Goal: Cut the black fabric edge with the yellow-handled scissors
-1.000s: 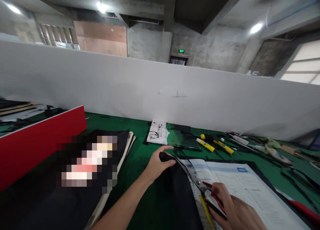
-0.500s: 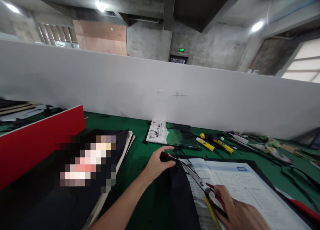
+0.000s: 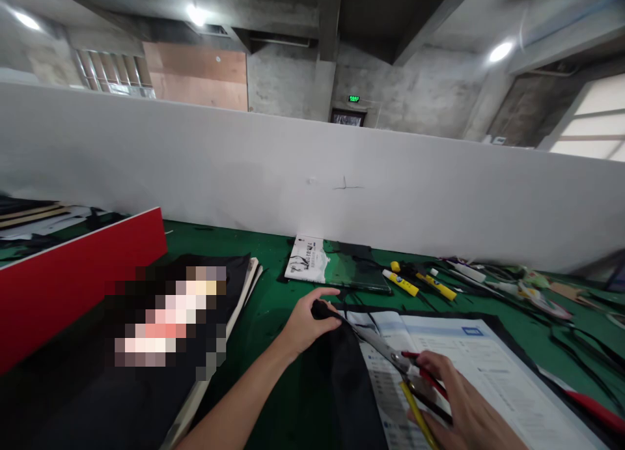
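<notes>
While curled, R hand [image 3: 461,407] grips scissors [image 3: 381,348].

Green sign [image 3: 354,99] over doorway [image 3: 347,118], booklet [image 3: 469,365] print, both illegible

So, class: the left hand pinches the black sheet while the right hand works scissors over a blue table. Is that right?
Not quite. The head view shows the table is green, not blue. The left hand does pinch the black sheet, and the right hand works the scissors.
</notes>
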Demonstrator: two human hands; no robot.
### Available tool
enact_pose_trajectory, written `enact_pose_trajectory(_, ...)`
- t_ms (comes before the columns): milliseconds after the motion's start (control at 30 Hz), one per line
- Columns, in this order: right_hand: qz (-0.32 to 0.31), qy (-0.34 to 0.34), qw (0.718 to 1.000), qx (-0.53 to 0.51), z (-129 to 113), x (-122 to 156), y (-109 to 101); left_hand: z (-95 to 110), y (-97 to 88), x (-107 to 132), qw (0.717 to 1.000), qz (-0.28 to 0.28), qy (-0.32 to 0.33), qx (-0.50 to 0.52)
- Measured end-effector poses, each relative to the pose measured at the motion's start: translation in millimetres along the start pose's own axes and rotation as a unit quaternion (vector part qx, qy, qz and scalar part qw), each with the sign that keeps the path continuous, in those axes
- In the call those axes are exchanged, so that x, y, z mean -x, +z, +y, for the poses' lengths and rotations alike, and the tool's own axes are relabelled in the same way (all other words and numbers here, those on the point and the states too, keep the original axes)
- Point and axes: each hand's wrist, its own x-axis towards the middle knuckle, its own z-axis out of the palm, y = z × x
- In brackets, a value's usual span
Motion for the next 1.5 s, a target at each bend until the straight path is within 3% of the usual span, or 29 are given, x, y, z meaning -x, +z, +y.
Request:
enact_pose_trajectory(233,-0.030,0.006,0.998,-0.050,6,5,0,1,-0.4,0,1.000,0.011,-0.002,-0.002)
enact_pose_trajectory(400,-0.001,0.001,0.999,-0.033,0,-3,-7,1,0.2,0,1.000,0.004,-0.004,0.007)
enact_pose_trajectory(633,-0.031,-0.040,0.999,0.019,18,-15,0,0,0.4,-1,0.999,-0.011,0.007,0.038)
enact_pose_trajectory(833,-0.012,-0.094,0.995,0.030,16,-31,-7,3,1.7,1,0.998,-0.003,-0.002,0.060)
enact_pose_trajectory(1500,-0.015,-0.070,0.997,0.042,11,-31,4,3,2.3,0,0.997,-0.004,-0.013,0.082)
